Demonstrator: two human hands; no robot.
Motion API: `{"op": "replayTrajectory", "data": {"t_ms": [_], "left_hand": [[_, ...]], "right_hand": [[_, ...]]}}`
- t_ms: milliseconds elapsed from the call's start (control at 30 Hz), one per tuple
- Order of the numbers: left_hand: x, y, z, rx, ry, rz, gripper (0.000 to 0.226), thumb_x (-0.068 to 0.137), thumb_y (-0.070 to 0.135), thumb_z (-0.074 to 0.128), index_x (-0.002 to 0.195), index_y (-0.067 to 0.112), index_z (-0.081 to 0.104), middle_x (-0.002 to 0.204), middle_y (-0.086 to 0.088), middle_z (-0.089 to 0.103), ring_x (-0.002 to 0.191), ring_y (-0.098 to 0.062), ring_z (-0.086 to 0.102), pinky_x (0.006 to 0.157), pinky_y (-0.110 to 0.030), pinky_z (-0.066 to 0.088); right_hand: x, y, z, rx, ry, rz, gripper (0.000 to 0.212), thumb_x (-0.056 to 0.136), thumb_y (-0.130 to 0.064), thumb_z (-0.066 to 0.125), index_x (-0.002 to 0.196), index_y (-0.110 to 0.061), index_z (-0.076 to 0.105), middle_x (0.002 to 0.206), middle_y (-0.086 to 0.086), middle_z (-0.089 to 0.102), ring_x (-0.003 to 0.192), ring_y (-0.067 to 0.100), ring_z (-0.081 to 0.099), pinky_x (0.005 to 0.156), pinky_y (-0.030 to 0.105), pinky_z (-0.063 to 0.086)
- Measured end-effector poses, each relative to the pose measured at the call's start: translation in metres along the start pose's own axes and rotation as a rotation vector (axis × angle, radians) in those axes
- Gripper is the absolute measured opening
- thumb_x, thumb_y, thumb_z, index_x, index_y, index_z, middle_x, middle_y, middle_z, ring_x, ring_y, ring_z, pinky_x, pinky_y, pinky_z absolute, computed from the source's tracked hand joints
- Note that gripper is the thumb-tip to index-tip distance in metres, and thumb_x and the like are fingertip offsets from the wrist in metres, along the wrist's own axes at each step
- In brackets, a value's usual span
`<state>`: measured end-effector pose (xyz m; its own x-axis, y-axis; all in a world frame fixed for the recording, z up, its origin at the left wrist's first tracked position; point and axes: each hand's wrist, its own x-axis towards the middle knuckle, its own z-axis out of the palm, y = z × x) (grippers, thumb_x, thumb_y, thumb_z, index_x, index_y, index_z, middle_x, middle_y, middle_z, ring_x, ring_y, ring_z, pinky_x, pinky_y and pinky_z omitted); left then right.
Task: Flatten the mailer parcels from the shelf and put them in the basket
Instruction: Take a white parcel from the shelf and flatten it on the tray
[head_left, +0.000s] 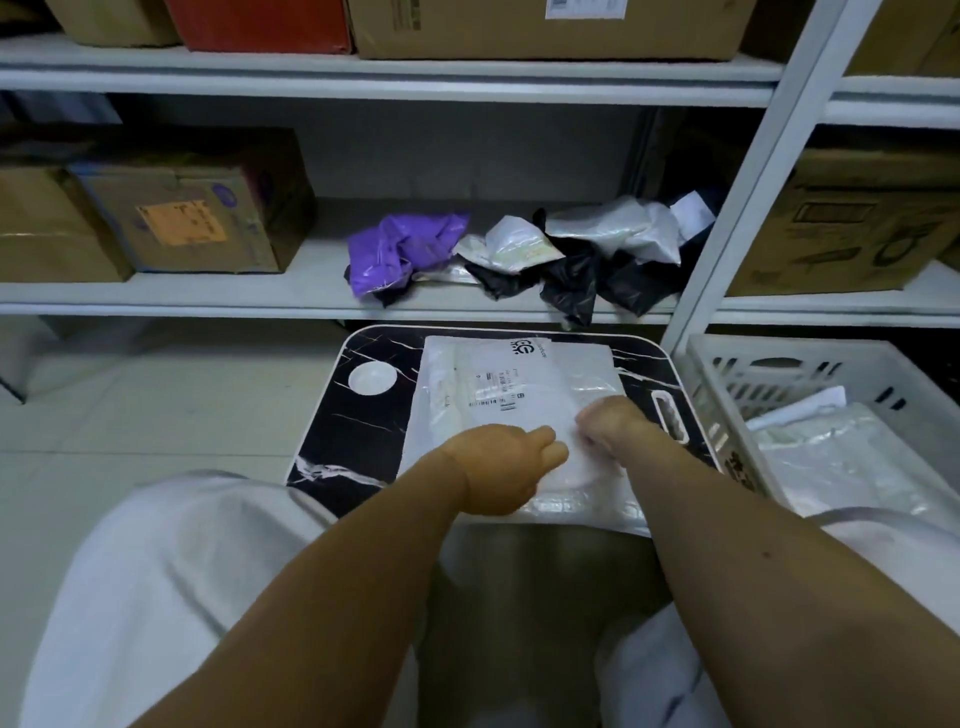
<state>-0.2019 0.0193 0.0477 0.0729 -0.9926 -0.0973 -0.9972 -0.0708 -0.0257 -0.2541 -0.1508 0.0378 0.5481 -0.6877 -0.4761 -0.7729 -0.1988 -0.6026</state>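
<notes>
Both hands are down on the flat white plastic mailer parcel lying on the small black marble-look tray table: the left hand presses with curled knuckles, the right hand is balled up too, can't tell if it's pinching the plastic. To the right sits the white slatted plastic basket with a flattened mailer inside. Further back, crumpled purple, white and black mailers sit on the grey metal shelf.

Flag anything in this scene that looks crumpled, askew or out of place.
The purple plastic mailer and the black and silver mailers lie crumpled in a heap on the white metal shelf, one black corner hanging over its edge. The white mailer under both hands lies flat on the black marbled tray.
</notes>
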Motion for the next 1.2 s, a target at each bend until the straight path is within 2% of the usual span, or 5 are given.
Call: {"op": "replayTrajectory", "data": {"t_ms": [267,633,800,933,1200], "left_hand": [[0.02,-0.014,0.076,-0.081,0.047,-0.706,0.067,0.097,0.054,0.008,0.153,0.02,-0.002,0.16,-0.01,-0.011,0.146,-0.034,-0.01,0.115,-0.058,-0.001],[0.028,-0.016,0.118,-0.185,0.023,-0.66,0.068,0.089,0.05,-0.008,0.152,0.026,-0.009,0.159,-0.008,-0.015,0.145,-0.033,-0.016,0.115,-0.057,-0.001],[0.032,-0.028,0.108,-0.178,0.074,-0.678,0.062,0.095,0.041,0.014,0.143,0.01,0.038,0.145,-0.012,0.044,0.131,-0.032,0.043,0.102,-0.045,0.04],[0.056,-0.058,0.101,-0.132,0.091,-0.636,0.056,0.098,0.029,0.026,0.145,-0.001,0.023,0.133,-0.015,0.045,0.11,-0.028,0.047,0.092,-0.037,0.044],[0.066,-0.073,0.104,-0.071,0.028,-0.691,0.06,0.099,0.044,0.015,0.148,0.011,0.02,0.159,-0.015,-0.007,0.145,-0.037,-0.012,0.116,-0.057,0.0]], "right_hand": [[0.003,0.023,0.065,-0.673,0.253,-0.53,0.055,0.101,-0.051,0.011,0.153,-0.035,0.006,0.163,0.0,-0.008,0.149,0.025,-0.011,0.116,0.055,-0.002],[0.03,0.053,0.101,-0.739,0.227,-0.556,0.059,0.097,-0.056,0.001,0.153,-0.037,-0.002,0.162,-0.002,-0.012,0.148,0.023,-0.016,0.116,0.053,-0.003],[0.031,0.039,0.096,-0.764,0.297,-0.545,0.046,0.1,-0.049,0.022,0.141,-0.034,0.035,0.153,0.002,0.033,0.141,0.027,0.027,0.107,0.052,0.023],[0.046,0.005,0.084,-0.851,0.421,-0.605,0.046,0.097,-0.047,0.033,0.132,-0.02,0.043,0.117,0.003,0.06,0.107,0.025,0.055,0.091,0.043,0.031],[0.08,0.009,0.083,-0.796,0.188,-0.579,0.059,0.101,-0.048,0.019,0.153,-0.022,0.014,0.163,0.0,-0.004,0.149,0.023,-0.01,0.116,0.057,0.005]]}}
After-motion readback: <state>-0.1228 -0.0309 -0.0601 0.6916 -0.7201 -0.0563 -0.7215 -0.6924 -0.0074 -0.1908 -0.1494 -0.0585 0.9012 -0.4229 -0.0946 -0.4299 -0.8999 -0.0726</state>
